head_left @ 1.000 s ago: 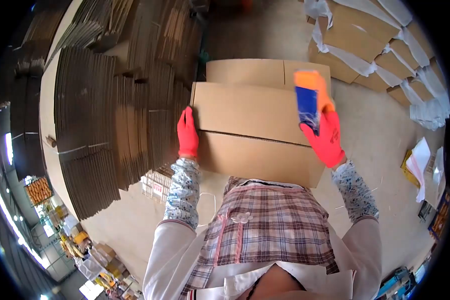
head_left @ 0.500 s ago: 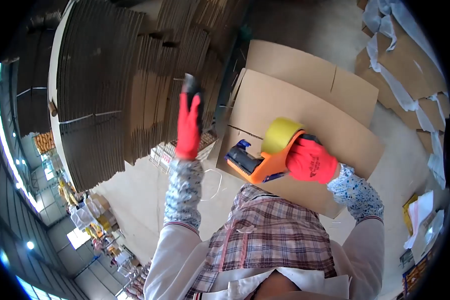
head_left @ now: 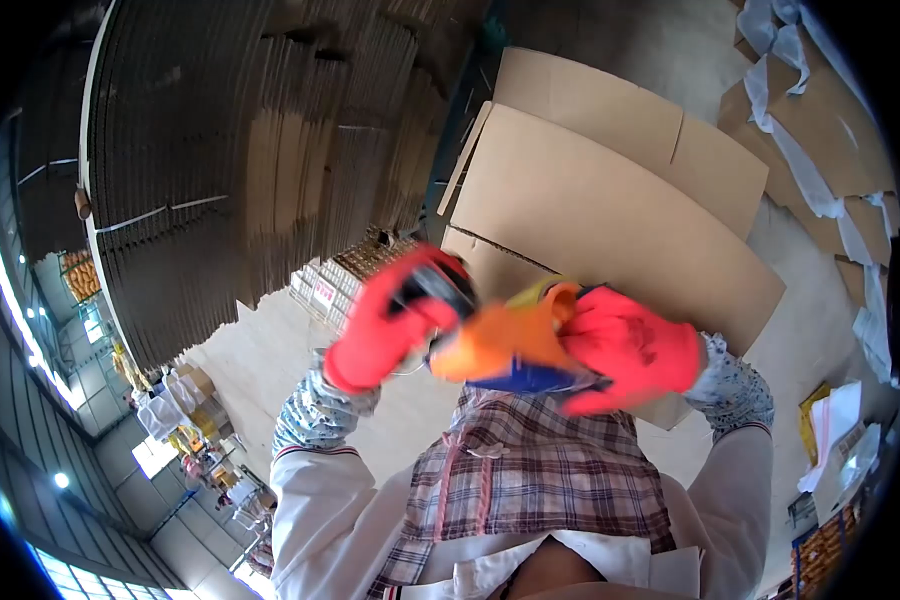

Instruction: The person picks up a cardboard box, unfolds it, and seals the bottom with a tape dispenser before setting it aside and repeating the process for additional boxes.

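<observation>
An orange tape dispenser (head_left: 505, 343) with a dark blue part and a yellow roll is held in front of my body, blurred by motion. My right hand (head_left: 632, 350), in a red glove, grips its right end. At its other end my left hand (head_left: 400, 315), in a red glove with black fingertips, has its fingers curled at the dispenser's dark front end; blur hides exactly what they pinch. Behind the dispenser lies a brown cardboard box (head_left: 600, 205) with a long seam and a raised flap on its far side.
Tall stacks of flat cardboard (head_left: 180, 180) stand at the left. A white crate (head_left: 322, 290) is beside them on the floor. More cardboard with whitish strips (head_left: 800, 165) lies at the right, with papers and bags (head_left: 835, 435) lower down.
My left hand has come down and right from its raised position to the dispenser, and its fingers have curled. The dispenser has turned and moved slightly lower in my right hand.
</observation>
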Demonstrator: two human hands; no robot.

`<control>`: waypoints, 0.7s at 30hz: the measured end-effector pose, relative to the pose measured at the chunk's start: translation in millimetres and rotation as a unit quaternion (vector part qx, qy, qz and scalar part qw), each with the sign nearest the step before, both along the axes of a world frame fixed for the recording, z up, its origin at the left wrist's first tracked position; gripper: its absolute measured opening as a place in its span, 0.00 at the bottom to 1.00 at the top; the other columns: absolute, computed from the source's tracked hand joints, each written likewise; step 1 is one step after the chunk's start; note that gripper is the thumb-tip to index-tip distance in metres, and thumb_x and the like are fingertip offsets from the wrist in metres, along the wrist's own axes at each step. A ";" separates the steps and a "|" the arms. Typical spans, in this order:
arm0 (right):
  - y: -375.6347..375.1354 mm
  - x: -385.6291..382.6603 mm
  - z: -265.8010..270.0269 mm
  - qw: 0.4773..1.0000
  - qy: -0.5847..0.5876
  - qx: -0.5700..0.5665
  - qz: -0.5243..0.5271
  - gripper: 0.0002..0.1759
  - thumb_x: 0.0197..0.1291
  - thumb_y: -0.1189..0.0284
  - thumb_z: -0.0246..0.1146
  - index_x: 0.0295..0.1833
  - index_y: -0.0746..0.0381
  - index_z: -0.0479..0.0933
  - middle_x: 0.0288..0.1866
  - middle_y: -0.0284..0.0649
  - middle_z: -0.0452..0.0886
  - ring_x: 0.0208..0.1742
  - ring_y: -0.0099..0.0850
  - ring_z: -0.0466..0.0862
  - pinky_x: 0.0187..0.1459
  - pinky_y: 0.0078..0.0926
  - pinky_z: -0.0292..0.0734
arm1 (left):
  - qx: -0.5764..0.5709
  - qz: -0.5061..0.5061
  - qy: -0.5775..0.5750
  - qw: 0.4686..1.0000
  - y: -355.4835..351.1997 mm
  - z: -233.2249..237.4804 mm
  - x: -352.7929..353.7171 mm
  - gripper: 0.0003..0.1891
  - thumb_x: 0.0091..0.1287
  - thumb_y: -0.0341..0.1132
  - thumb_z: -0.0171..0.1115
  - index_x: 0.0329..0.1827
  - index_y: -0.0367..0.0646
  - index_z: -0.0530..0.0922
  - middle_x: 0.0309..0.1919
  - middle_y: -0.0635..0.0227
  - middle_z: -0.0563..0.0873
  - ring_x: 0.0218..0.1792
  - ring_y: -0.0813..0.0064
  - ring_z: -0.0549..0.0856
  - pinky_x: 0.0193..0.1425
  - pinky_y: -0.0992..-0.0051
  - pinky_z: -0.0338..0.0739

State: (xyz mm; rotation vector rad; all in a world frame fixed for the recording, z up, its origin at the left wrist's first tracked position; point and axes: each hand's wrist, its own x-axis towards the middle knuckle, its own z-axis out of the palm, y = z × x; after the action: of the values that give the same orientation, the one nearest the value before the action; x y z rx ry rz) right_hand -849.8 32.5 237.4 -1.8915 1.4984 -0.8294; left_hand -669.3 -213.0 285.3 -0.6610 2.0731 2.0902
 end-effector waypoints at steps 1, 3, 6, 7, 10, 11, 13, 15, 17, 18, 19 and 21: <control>10.4 0.5 1.1 0.991 -0.110 0.024 -0.076 0.19 0.55 0.61 0.67 0.48 0.62 0.78 0.46 0.44 0.79 0.49 0.40 0.79 0.49 0.38 0.72 | -0.029 0.142 0.037 0.989 -6.6 -3.8 -2.3 0.12 0.65 0.33 0.62 0.47 0.36 0.75 0.39 0.67 0.82 0.40 0.74 0.80 0.48 0.74 0.75; 18.9 2.0 3.0 0.962 -0.226 0.029 -0.148 0.22 0.52 0.60 0.71 0.45 0.65 0.78 0.43 0.46 0.79 0.44 0.41 0.79 0.43 0.39 0.72 | -0.133 0.307 0.171 0.927 -47.3 -28.0 -7.7 0.06 0.68 0.32 0.59 0.40 0.37 0.75 0.36 0.67 0.82 0.34 0.77 0.78 0.41 0.75 0.74; -0.8 -1.3 13.5 0.919 -0.218 0.233 -0.229 0.20 0.56 0.58 0.67 0.37 0.66 0.78 0.30 0.46 0.80 0.34 0.40 0.81 0.40 0.35 0.73 | -0.723 0.153 0.048 0.672 -90.9 -98.4 -3.1 0.12 0.60 0.39 0.67 0.30 0.43 0.73 0.26 0.64 0.77 0.32 0.63 0.76 0.37 0.64 0.67; -8.1 5.5 9.6 0.919 -0.215 0.235 -0.231 0.20 0.56 0.58 0.67 0.37 0.66 0.78 0.30 0.46 0.80 0.34 0.40 0.81 0.40 0.35 0.73 | -0.763 0.111 0.041 0.635 -94.2 -129.5 -5.3 0.13 0.56 0.38 0.67 0.27 0.45 0.71 0.25 0.62 0.76 0.34 0.55 0.75 0.39 0.57 0.64; -26.4 29.9 -4.2 0.930 -0.131 0.211 -0.270 0.21 0.59 0.55 0.63 0.32 0.66 0.77 0.23 0.45 0.78 0.27 0.42 0.80 0.34 0.37 0.74 | -0.609 0.027 -0.093 0.787 -75.5 -215.8 -7.4 0.13 0.56 0.42 0.65 0.37 0.43 0.77 0.35 0.52 0.82 0.38 0.51 0.81 0.36 0.61 0.72; -28.2 31.2 -3.4 0.930 -0.126 0.211 -0.275 0.21 0.59 0.55 0.63 0.32 0.66 0.77 0.23 0.45 0.78 0.27 0.42 0.80 0.34 0.37 0.74 | -0.432 -0.010 0.012 0.902 -90.1 -349.1 20.3 0.26 0.57 0.49 0.65 0.54 0.44 0.76 0.48 0.49 0.81 0.51 0.53 0.80 0.50 0.58 0.74; -26.6 33.1 -2.1 0.930 -0.149 0.180 -0.285 0.21 0.59 0.56 0.63 0.31 0.66 0.77 0.22 0.45 0.78 0.24 0.42 0.80 0.32 0.37 0.75 | -0.410 -0.069 -0.191 0.889 -73.6 -276.6 21.8 0.36 0.58 0.55 0.62 0.67 0.46 0.66 0.60 0.50 0.74 0.61 0.56 0.75 0.60 0.49 0.69; -20.1 36.9 -2.7 0.926 -0.171 0.174 -0.289 0.22 0.59 0.55 0.62 0.31 0.67 0.77 0.22 0.45 0.78 0.23 0.41 0.80 0.31 0.36 0.75 | -0.546 -0.115 -0.386 0.735 -63.1 -207.9 17.7 0.40 0.60 0.58 0.61 0.70 0.46 0.60 0.68 0.53 0.67 0.68 0.57 0.68 0.64 0.41 0.61; -22.2 25.2 0.0 0.919 -0.188 0.153 -0.310 0.23 0.60 0.54 0.61 0.31 0.67 0.76 0.22 0.45 0.79 0.23 0.39 0.80 0.31 0.34 0.75 | -0.135 0.164 -0.159 0.964 -58.7 -165.5 13.9 0.32 0.65 0.55 0.61 0.64 0.40 0.70 0.56 0.52 0.79 0.62 0.61 0.75 0.66 0.67 0.66; -27.7 27.0 3.4 0.915 -0.201 0.198 -0.287 0.25 0.60 0.52 0.60 0.32 0.68 0.77 0.22 0.45 0.79 0.23 0.38 0.80 0.31 0.34 0.75 | -0.261 0.128 -0.087 0.953 -36.8 -166.6 11.5 0.30 0.66 0.52 0.61 0.63 0.38 0.71 0.52 0.55 0.81 0.56 0.65 0.78 0.61 0.72 0.69; -29.3 29.1 6.8 0.908 -0.215 0.250 -0.258 0.27 0.61 0.51 0.58 0.33 0.68 0.77 0.22 0.45 0.79 0.22 0.36 0.80 0.31 0.33 0.75 | -0.372 0.094 -0.013 0.923 -7.0 -170.4 11.9 0.28 0.67 0.49 0.62 0.61 0.35 0.73 0.47 0.57 0.83 0.50 0.69 0.80 0.56 0.77 0.72; -30.3 23.9 3.6 0.910 -0.186 0.310 -0.202 0.27 0.62 0.51 0.59 0.47 0.66 0.79 0.33 0.48 0.83 0.33 0.39 0.83 0.37 0.36 0.76 | -0.162 0.090 -0.095 0.978 -11.2 -144.4 -5.3 0.29 0.68 0.46 0.62 0.62 0.30 0.71 0.46 0.59 0.83 0.45 0.76 0.79 0.52 0.78 0.73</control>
State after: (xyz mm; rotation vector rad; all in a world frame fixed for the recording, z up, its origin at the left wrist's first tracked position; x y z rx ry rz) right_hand -825.9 2.2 241.0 -0.9196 1.6672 -0.7166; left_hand -674.6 -224.1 141.0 -1.0854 2.3355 1.6984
